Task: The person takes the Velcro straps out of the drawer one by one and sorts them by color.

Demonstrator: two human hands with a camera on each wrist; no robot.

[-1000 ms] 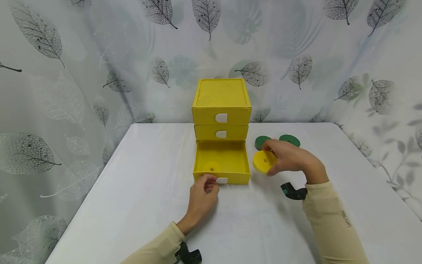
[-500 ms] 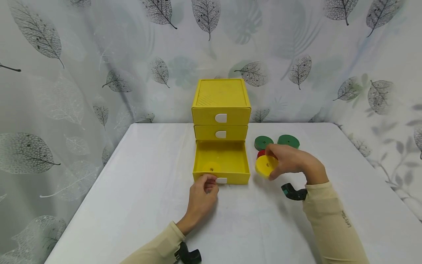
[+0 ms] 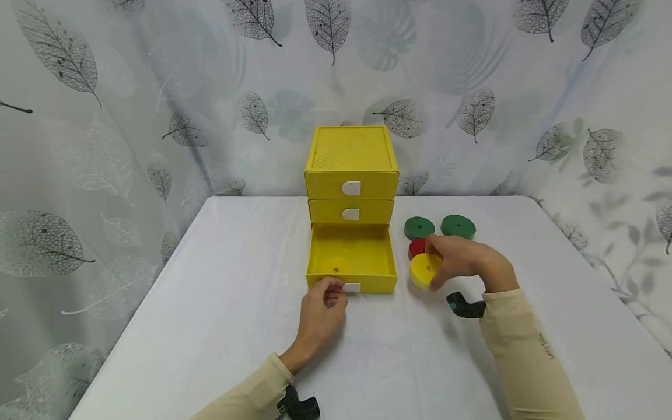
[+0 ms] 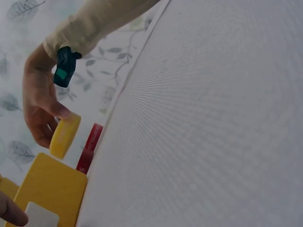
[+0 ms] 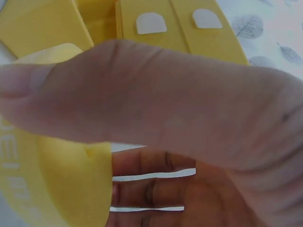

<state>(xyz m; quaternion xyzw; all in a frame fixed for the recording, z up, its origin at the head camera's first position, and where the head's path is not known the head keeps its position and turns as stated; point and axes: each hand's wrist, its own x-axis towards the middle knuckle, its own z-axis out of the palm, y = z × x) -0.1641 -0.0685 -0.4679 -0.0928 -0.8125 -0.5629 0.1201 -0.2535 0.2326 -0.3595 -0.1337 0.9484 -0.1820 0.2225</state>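
My right hand (image 3: 464, 259) pinches a thick yellow disc (image 3: 423, 269) with a small centre hole, tilted and held just above the table to the right of the drawer. In the right wrist view, the thumb (image 5: 142, 94) lies across this disc, and pale lettering shows on its rim. My left hand (image 3: 322, 309) grips the front of the bottom drawer (image 3: 378, 284) beside its white tab (image 3: 352, 287). That drawer is pulled out from the yellow three-drawer cabinet (image 3: 352, 149), and another yellow disc (image 3: 336, 268) lies inside near its front.
Behind the right hand are two green discs (image 3: 419, 227) and a red disc (image 3: 416, 247), partly covered. From the left wrist, two red pieces (image 4: 93, 137) show edge-on. A leaf-patterned curtain (image 3: 210, 87) surrounds the white table (image 3: 236, 262).
The right hand has moved slightly right and toward the person with the yellow disc, away from the drawer, uncovering part of the red disc. The left hand and drawer have stayed put.
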